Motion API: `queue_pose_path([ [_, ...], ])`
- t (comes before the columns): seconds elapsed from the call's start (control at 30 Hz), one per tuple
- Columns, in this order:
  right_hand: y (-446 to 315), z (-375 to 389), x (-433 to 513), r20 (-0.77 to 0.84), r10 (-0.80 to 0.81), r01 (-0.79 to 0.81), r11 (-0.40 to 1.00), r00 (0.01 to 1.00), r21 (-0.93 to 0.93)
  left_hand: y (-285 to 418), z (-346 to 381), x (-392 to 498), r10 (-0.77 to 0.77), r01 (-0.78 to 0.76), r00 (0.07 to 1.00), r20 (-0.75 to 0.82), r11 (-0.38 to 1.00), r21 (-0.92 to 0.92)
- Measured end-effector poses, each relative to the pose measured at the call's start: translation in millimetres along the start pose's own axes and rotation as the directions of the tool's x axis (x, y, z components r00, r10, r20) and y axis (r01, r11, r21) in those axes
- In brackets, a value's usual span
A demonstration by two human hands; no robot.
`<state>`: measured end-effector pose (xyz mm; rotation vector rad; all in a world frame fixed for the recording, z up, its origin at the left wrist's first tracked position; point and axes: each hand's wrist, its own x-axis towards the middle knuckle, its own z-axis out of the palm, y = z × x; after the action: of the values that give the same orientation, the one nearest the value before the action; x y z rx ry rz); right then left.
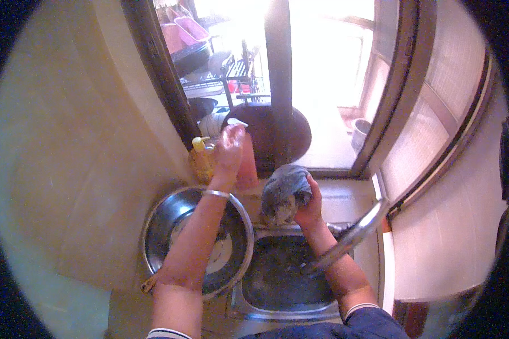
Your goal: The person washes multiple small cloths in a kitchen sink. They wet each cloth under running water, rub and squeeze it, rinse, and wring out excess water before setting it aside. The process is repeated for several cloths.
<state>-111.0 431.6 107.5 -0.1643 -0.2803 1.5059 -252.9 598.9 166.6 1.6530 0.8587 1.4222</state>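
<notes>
My left hand (231, 144) is at the top of a pink bottle (247, 165) with a white pump head, behind the metal basin; blur hides how its fingers lie. A yellow pump bottle (201, 163) stands just left of it. In my right hand (313, 203) is a bunched grey-blue cloth (282, 190), held above the back edge of the sink (288, 275). Whether the cloth wraps something cannot be told. Below my left forearm sits a round metal basin (165, 216) with something pale inside.
A curved metal faucet (352, 237) reaches over the sink, crossing my right forearm. Beyond the open window, a large dark round pan (297, 135) leans near a dish rack (237, 70). A grey pot (359, 133) is at the right. A wooden stick end (148, 284) shows beside the basin.
</notes>
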Motion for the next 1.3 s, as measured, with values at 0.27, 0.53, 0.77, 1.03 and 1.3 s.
queue_pose_path([
  [0.27, 10.8, -28.3, -139.7, -0.178, -0.025, 0.021, 1.000, 0.984, -0.023, 46.5, 27.6, -271.1, -0.625, 0.855, 0.473, 0.621, 0.155, -0.495],
  [0.53, -12.2, -128.5, -228.5, -0.475, 0.236, -0.405, 0.866, 0.848, -0.292, 2.5, 3.0, -375.0, -0.725, 0.849, 0.512, 0.460, 0.346, -0.399],
  [0.77, 83.3, -82.0, -249.0, 0.178, -0.308, 0.150, -0.114, 0.934, -0.982, -74.0, 10.3, -401.5, -0.860, 0.859, 0.166, 0.482, -0.114, -0.498],
  [1.03, 54.3, -67.2, -204.8, -0.021, -0.538, -0.260, -0.372, 0.843, -0.891, -31.1, 57.4, -424.4, -0.872, 0.892, 0.355, 0.338, 0.208, -0.401],
  [1.3, 91.2, -32.6, -248.7, 0.264, -0.262, 0.148, -0.391, 0.928, -0.908, -38.0, 41.8, -395.2, -0.512, 0.820, 0.550, 0.660, 0.182, -0.542],
])
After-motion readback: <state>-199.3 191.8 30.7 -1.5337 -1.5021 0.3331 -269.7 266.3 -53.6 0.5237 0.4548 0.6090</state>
